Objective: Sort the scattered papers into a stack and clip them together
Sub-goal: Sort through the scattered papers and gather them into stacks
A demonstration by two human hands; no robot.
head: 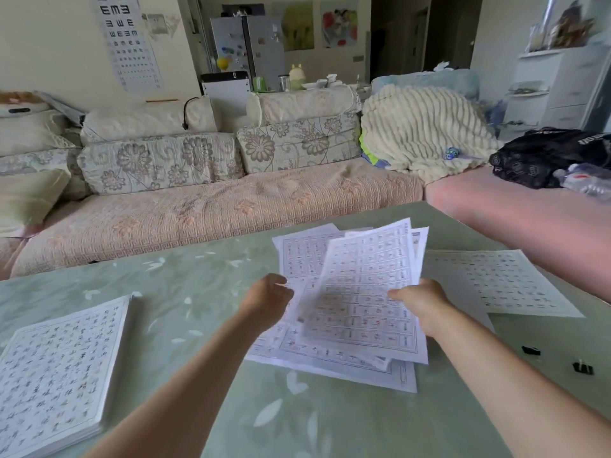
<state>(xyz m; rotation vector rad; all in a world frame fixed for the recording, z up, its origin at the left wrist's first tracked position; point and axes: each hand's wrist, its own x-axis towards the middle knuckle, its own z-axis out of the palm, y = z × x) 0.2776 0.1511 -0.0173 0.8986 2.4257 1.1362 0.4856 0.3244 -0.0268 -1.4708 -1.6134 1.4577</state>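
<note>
Nearest me, on the left of the desk [198, 309], a thick stack [56, 368] of printed pages lies flat and fairly square. On the near right, 2 black clips [530, 351] rest on the desk, untouched and clear of both hands.

In the middle are the loose sheets [363, 292], fanned and skewed. Some lie flat on the desk, and the top few are lifted and tilted. The right hand [421, 302] grips the right edge of the lifted ones. The left hand [267, 299] is curled at their left edge and seems to pinch it, though blur hides the fingers.

I would judge these sheets thin, light and floppy. Held by 1 corner they would sag, and they should slip over each other easily. A hold on both long edges looks safest, followed by a tap on the desk to square them. The clips probably have stiff springs and will want a firm pinch, biting on a squared edge or corner.

Further off on the right, a lone sheet [509, 282] lies flat, not yet gathered. Beyond the desk stands a sofa [198, 219].
</note>
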